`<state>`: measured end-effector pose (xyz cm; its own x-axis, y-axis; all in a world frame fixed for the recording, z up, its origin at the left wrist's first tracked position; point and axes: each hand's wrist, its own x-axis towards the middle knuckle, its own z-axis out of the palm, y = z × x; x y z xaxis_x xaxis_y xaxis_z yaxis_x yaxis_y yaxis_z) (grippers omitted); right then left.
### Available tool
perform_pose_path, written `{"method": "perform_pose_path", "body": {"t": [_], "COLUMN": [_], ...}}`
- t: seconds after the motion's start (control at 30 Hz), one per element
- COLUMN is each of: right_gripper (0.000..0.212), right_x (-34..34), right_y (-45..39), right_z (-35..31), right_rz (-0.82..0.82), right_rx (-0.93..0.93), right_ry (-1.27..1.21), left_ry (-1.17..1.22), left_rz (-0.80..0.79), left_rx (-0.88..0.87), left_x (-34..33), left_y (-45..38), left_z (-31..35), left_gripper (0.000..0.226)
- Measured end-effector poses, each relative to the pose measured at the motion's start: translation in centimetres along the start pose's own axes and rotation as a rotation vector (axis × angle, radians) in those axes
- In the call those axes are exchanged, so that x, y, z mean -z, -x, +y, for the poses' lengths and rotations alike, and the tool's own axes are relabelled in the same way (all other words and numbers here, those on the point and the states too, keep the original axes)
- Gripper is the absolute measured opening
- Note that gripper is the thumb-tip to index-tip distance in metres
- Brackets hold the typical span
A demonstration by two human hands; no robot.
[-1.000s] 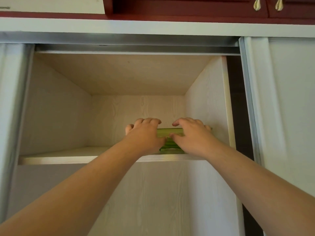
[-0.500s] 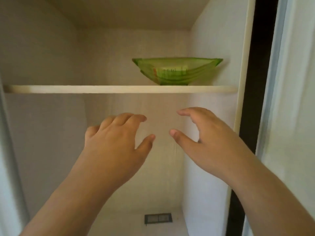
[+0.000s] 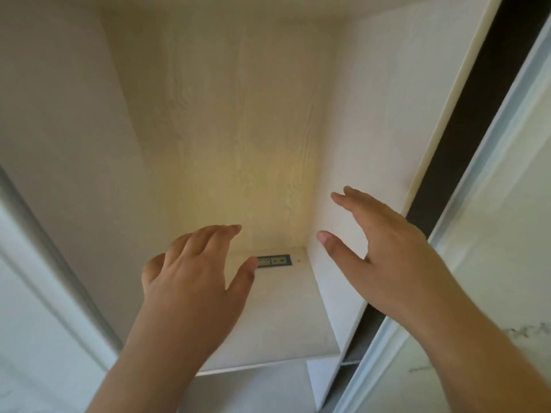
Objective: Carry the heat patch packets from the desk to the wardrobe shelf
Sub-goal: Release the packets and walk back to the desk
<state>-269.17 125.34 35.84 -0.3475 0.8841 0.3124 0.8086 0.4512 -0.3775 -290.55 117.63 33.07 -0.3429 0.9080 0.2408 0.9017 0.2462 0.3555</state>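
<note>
2 empty hands, left, right, before wardrobe

- Our left hand reaches forward, palm down, fingers loosely extended, thumb spread to the right — holding nothing.
- Our right hand reaches forward beside it, fingers straight, thumb apart, empty.
- Both bare forearms stretch up from the lower edge.

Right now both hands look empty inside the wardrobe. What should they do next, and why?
Probably draw both hands back out of the wardrobe. The left hand and the right hand are open and hold nothing, hanging in the air over a lower shelf that shows only a small socket plate at its back. No packets are in view here, so nothing is left for them to place.
</note>
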Motion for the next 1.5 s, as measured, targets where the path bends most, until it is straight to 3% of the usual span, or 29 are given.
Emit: {"method": "perform_pose_path", "body": {"t": [0.43,0.53,0.83,1.17,1.5], "right_gripper": [0.077,0.082,0.070,0.072,0.075], "right_x": [-0.7,0.8,8.3,14.5,18.9], "right_y": [7.3,9.4,15.6,22.2,30.3], "right_z": [5.5,7.8,16.2,25.8,32.7], "right_rz": [-0.086,-0.023,0.169,0.270,0.310], "right_rx": [-0.475,-0.564,-0.754,-0.897,-1.178], "right_ry": [0.153,0.140,0.179,0.174,0.139], "left_ry": [0.079,0.092,0.114,0.147,0.110], "left_rz": [-0.156,-0.187,-0.223,-0.218,-0.414], "left_rx": [-0.268,-0.367,-0.702,-0.892,-1.101], "left_x": [-6.1,-7.0,-8.9,-13.2,-18.8], "left_y": [-0.4,0.0,2.0,6.0,10.4], "left_z": [4.3,7.7,20.6,33.9,46.2], "left_gripper": [0.049,0.047,0.049,0.049,0.054]}}
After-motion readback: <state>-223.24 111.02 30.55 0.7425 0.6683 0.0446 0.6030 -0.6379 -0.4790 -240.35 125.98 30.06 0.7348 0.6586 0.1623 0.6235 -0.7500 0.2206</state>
